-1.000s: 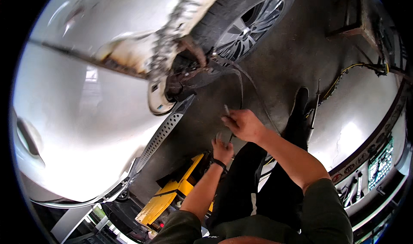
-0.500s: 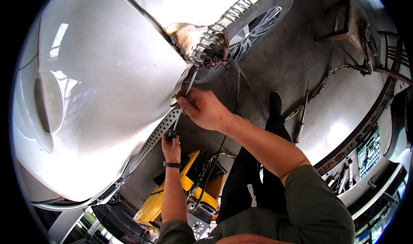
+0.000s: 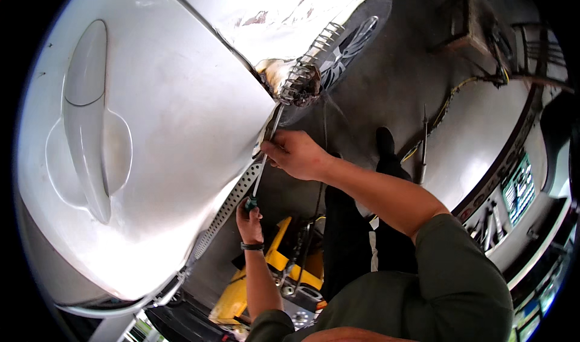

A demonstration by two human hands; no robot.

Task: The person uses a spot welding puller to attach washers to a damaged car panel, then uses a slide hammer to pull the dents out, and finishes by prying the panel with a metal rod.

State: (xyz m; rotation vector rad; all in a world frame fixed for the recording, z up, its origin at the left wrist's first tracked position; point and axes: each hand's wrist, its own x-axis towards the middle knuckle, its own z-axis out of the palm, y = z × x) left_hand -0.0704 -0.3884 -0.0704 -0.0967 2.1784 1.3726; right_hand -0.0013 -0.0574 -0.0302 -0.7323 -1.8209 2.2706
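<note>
Gripping screwdriver (image 3: 260, 176) beside white door edge (image 3: 238, 159), floor space (image 3: 357, 112) rightward.

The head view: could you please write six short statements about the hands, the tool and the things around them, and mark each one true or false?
1. The left hand holds the green handle of a long tool. True.
2. The right hand rests on the door handle. False: it is on the tool's metal shaft.
3. A dark band is worn on the right wrist. False: it is on the left wrist.
4. Wire loops line the edge beside the wheel. True.
5. The yellow machine appears higher in the picture than the wheel. False: it appears lower.
6. A green tool tray shows toward the right side. True.
</note>
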